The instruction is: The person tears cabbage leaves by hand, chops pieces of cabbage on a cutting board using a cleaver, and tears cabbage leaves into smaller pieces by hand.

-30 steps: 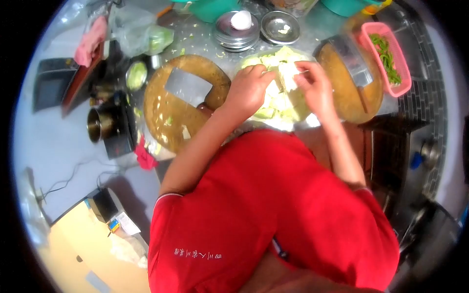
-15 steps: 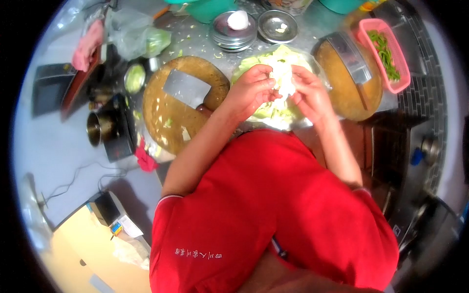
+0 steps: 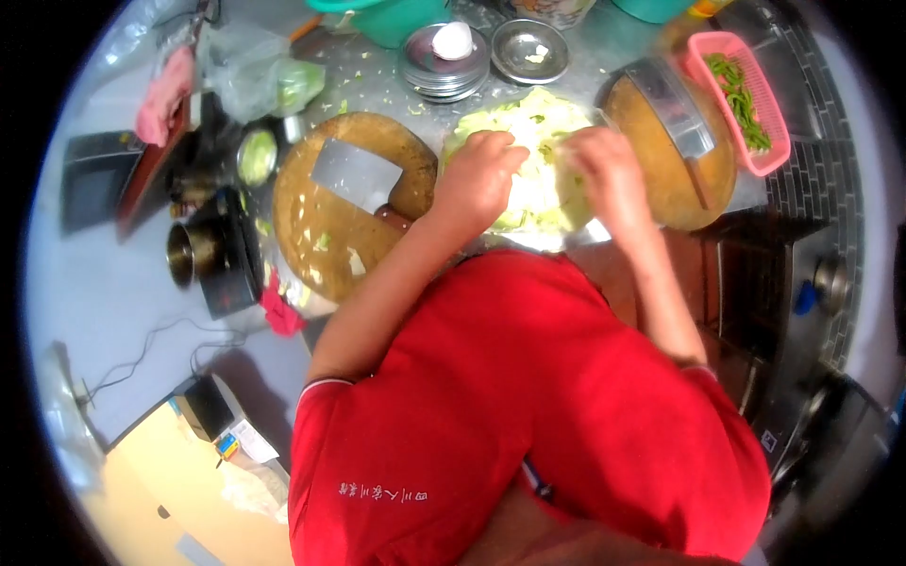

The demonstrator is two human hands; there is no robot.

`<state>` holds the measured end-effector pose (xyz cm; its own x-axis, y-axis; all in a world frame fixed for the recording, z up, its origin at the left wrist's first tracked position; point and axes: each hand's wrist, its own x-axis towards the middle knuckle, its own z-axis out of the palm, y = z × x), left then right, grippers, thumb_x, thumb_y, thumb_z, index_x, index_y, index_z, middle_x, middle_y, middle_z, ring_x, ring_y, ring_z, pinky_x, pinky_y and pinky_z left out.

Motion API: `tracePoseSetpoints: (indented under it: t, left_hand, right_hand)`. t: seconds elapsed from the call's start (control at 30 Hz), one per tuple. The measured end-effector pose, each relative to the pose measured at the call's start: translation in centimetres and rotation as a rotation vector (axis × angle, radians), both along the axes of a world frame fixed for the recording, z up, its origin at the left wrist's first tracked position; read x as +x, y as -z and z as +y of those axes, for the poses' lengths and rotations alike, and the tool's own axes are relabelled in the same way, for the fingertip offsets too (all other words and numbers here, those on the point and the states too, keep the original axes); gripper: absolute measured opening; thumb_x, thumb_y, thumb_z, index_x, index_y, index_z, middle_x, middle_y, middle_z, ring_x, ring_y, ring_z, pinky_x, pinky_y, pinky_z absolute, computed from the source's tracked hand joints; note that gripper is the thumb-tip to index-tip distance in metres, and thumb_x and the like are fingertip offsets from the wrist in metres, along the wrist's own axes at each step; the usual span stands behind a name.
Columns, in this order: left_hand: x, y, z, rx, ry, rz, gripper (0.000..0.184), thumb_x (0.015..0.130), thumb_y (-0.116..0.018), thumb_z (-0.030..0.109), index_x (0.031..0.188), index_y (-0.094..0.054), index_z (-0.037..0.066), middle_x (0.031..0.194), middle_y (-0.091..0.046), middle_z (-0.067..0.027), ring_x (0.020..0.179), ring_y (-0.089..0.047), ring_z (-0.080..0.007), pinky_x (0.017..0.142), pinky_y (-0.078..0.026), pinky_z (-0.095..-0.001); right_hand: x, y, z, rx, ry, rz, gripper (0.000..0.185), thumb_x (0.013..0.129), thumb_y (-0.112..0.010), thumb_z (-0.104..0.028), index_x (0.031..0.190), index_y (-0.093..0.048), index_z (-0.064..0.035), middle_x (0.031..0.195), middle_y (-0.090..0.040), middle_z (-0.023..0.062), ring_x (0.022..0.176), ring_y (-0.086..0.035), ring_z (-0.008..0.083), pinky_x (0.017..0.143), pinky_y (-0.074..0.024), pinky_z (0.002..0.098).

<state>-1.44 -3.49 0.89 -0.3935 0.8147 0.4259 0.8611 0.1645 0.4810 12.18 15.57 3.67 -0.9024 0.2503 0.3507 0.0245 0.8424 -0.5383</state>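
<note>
A heap of torn pale green cabbage leaves (image 3: 547,203) fills a shiny, see-through-edged container whose kind I cannot make out. Over its left side is my left hand (image 3: 481,179), fingers curled inward and closed; whatever they hold is hidden. On the right side of the heap, my right hand (image 3: 609,174) is bent at the fingers and smeared by motion, so its grip does not show. A cleaver (image 3: 357,174) lies flat on the round wooden chopping board (image 3: 307,212) to the left, among cabbage scraps.
Another cleaver (image 3: 670,108) rests on a second round board (image 3: 651,179) at right. Beyond it stands a pink basket (image 3: 696,57) of green peppers (image 3: 741,108). Stacked metal plates (image 3: 425,71) carry a white object (image 3: 453,41). A pot (image 3: 184,253) sits at left.
My hands have moved apart and lower over the heap. The pale cabbage piece held up between them is no longer seen there. The view has shifted slightly.
</note>
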Motion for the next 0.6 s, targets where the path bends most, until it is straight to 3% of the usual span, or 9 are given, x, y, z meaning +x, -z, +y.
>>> tracePoseSetpoints:
  t: [0.03,0.17,0.27,0.4,0.43,0.53,0.6]
  left_hand:
    - [0.1,0.3,-0.2,-0.062,0.038,0.005,0.023,0.082,-0.061,0.000,0.103,-0.068,0.007,0.111,-0.065,-0.0136,0.109,-0.061,-0.0353,0.091,-0.049,-0.0480]
    - [0.1,-0.1,-2.1,-0.272,0.141,0.018,0.016,0.083,-0.062,0.004,0.097,-0.067,0.007,0.109,-0.063,-0.0141,0.115,-0.059,-0.0347,0.103,-0.044,-0.0517]
    - [-0.6,0.5,-4.2,-0.421,0.131,0.132,0.012,0.083,-0.063,0.006,0.095,-0.067,0.007,0.106,-0.062,-0.0127,0.115,-0.059,-0.0331,0.110,-0.039,-0.0562]
    - [-0.9,-0.9,-4.9,-0.539,0.075,0.265,0.012,0.084,-0.063,0.007,0.095,-0.067,0.006,0.113,-0.063,-0.0153,0.120,-0.057,-0.0348,0.114,-0.034,-0.0596]
    - [-1.3,-1.0,-5.1,-0.503,0.033,0.304,0.013,0.084,-0.063,0.007,0.097,-0.067,0.006,0.116,-0.062,-0.0171,0.123,-0.056,-0.0356,0.115,-0.035,-0.0586]
    - [-2.4,-1.2,-5.4,-0.380,-0.068,0.356,0.018,0.086,-0.062,0.006,0.103,-0.067,0.006,0.125,-0.062,-0.0213,0.131,-0.053,-0.0384,0.114,-0.037,-0.0545]
    - [-2.9,-1.5,-5.4,-0.266,-0.103,0.318,0.022,0.088,-0.059,0.006,0.108,-0.068,0.007,0.129,-0.061,-0.0229,0.136,-0.049,-0.0408,0.112,-0.041,-0.0505]
  right_hand:
    - [0.2,0.3,-0.7,0.044,-0.018,-0.049,0.030,0.085,-0.072,-0.002,0.115,-0.070,-0.0029,0.122,-0.066,0.0175,0.116,-0.059,0.0371,0.100,-0.0492,0.0459]
    - [0.0,0.3,-3.1,-0.099,0.004,-0.057,0.041,0.085,-0.073,-0.004,0.126,-0.067,-0.0063,0.135,-0.059,0.0198,0.123,-0.057,0.0397,0.107,-0.0466,0.0458]
    - [-0.3,1.3,-4.4,-0.041,-0.143,-0.076,0.042,0.085,-0.073,-0.004,0.126,-0.068,-0.0079,0.136,-0.060,0.0172,0.126,-0.054,0.0384,0.107,-0.0463,0.0466]
    - [0.6,4.8,-4.7,0.103,-0.284,-0.224,0.024,0.087,-0.071,-0.010,0.111,-0.074,-0.0096,0.136,-0.062,0.0098,0.131,-0.051,0.0343,0.109,-0.0438,0.0469]
    - [0.9,4.7,-4.3,0.073,-0.260,-0.187,0.015,0.087,-0.069,-0.013,0.101,-0.074,-0.0094,0.133,-0.063,0.0088,0.131,-0.052,0.0333,0.108,-0.0434,0.0477]
    - [1.4,3.4,-2.0,0.160,-0.167,-0.327,0.017,0.086,-0.071,-0.011,0.102,-0.074,-0.0096,0.131,-0.065,0.0091,0.131,-0.052,0.0329,0.108,-0.0429,0.0473]
    - [1.4,2.6,-1.6,0.041,-0.162,-0.222,0.019,0.086,-0.073,-0.010,0.106,-0.073,-0.0089,0.124,-0.065,0.0106,0.123,-0.056,0.0338,0.104,-0.0458,0.0467]
